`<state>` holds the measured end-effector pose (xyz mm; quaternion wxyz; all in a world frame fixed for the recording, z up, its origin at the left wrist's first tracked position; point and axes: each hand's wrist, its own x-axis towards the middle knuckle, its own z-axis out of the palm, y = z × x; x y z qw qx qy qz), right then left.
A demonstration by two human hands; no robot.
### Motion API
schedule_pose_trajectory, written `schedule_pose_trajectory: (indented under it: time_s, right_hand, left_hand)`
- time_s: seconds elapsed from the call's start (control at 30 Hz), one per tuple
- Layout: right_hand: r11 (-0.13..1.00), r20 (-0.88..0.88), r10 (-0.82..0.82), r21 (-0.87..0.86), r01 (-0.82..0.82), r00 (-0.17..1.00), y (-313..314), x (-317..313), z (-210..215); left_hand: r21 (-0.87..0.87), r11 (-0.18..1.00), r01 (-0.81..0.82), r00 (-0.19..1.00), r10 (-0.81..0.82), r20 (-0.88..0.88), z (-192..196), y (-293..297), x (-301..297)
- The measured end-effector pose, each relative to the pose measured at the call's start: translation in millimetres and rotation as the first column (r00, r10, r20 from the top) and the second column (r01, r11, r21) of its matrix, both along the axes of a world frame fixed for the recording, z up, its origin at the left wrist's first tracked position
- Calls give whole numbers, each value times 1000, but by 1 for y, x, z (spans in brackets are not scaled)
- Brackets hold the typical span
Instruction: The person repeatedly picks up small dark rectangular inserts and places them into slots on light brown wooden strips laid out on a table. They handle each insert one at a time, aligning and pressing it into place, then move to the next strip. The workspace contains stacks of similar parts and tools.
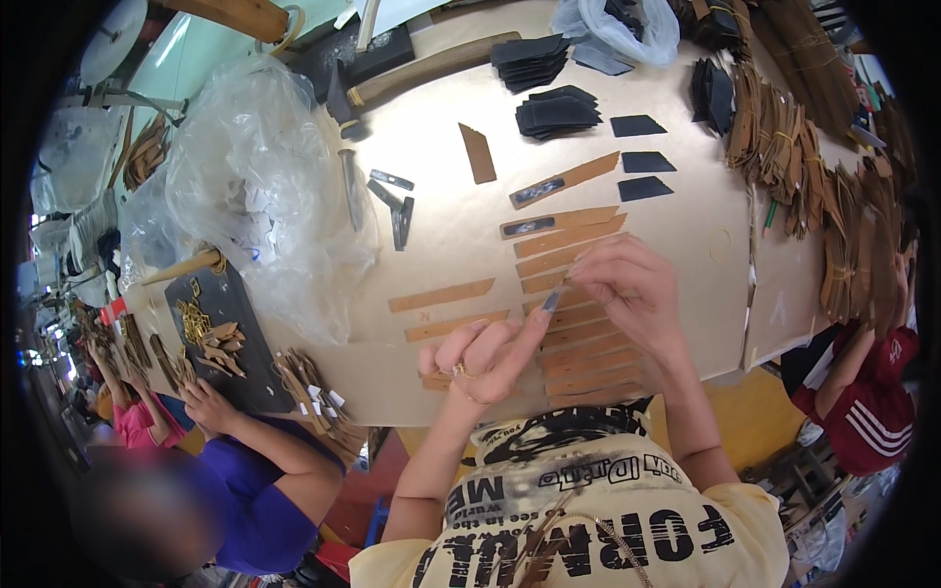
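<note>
A small dark, shiny strip (553, 301) is held up between my hands, above a column of tan leather strips (588, 358). My right hand (632, 289) pinches its upper end between thumb and fingertips. At the lower end, the thumb and forefinger of my left hand (480, 358) grip it, the other fingers curled. Two leather strips at the top of the column each carry a dark piece like it, one of them a patch (529, 226) near the left end. More tan strips (441, 295) lie by my left hand, partly covered by it. Loose dark pieces (400, 220) lie farther left.
Black cut pieces (559, 113) are stacked at the back, with single ones (642, 188) nearby. A hammer (421, 73) and a crumpled plastic bag (260, 196) lie back left. Bundled brown strips (774, 147) line the right side. A co-worker's hand (209, 405) is at left.
</note>
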<state>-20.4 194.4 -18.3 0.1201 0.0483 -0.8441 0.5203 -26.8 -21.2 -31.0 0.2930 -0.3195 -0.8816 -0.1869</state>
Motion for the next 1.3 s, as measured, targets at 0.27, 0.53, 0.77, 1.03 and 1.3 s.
schedule_pose_trajectory:
  time_s: [0.27,0.53,0.77,1.03,1.3]
  right_hand:
    - [978,14,-182,105,180,983,-23,0,13]
    - [911,-56,84,410,-54,995,-67,-25,27]
    - [767,-84,249,625,-144,965,-77,-39,35]
    - [802,-6,301,543,-249,954,-85,-52,29]
    - [838,-19,300,483,-254,954,-94,-58,28]
  left_hand:
    - [522,776,-355,816,-15,577,8,8,-19]
    - [489,775,-401,704,-82,706,27,-7,-22]
    - [299,893,-337,759,70,647,34,-19,-21]
    - [372,872,-317,783,19,622,27,-30,-29]
    - [471,803,-364,755,-42,654,20,-39,-38]
